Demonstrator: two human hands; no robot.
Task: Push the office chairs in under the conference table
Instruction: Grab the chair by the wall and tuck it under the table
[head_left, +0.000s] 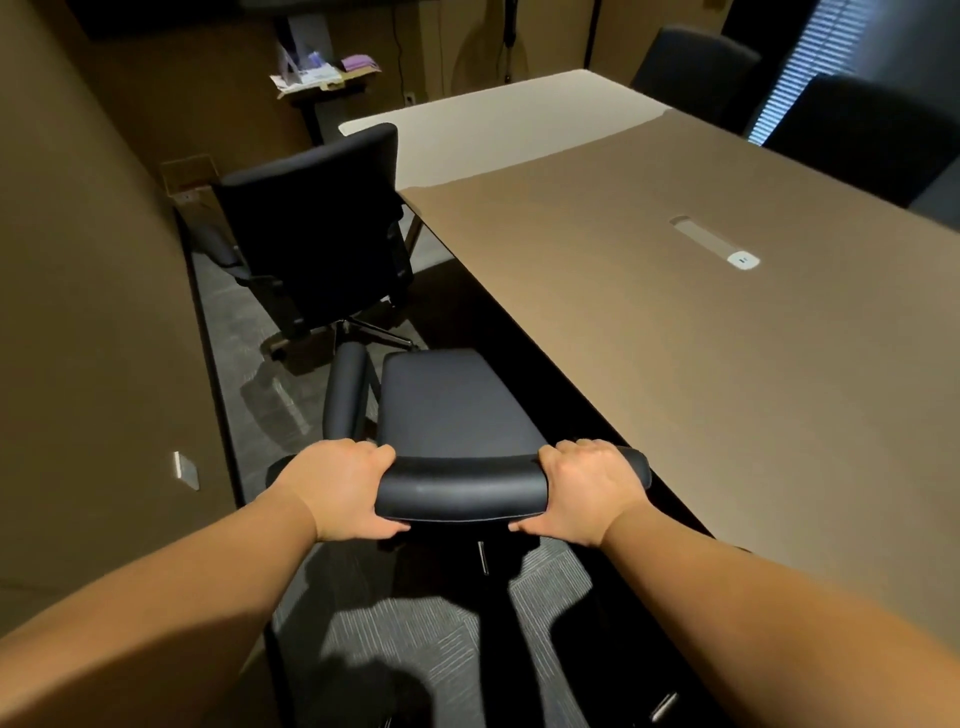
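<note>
The near chair is standing just beside the tabletop, seat not yet under it. The left hand and right hand are gripping its backrest top. Next it likely needs turning toward the tabletop, then pushing. Its base is hidden. Beyond it, a second chair is waiting.

A brown wall runs along left of the hands, grey carpet lies below them. Far ahead, a cluttered side stand sits against the back wall; off right, window blinds glow bluish.
</note>
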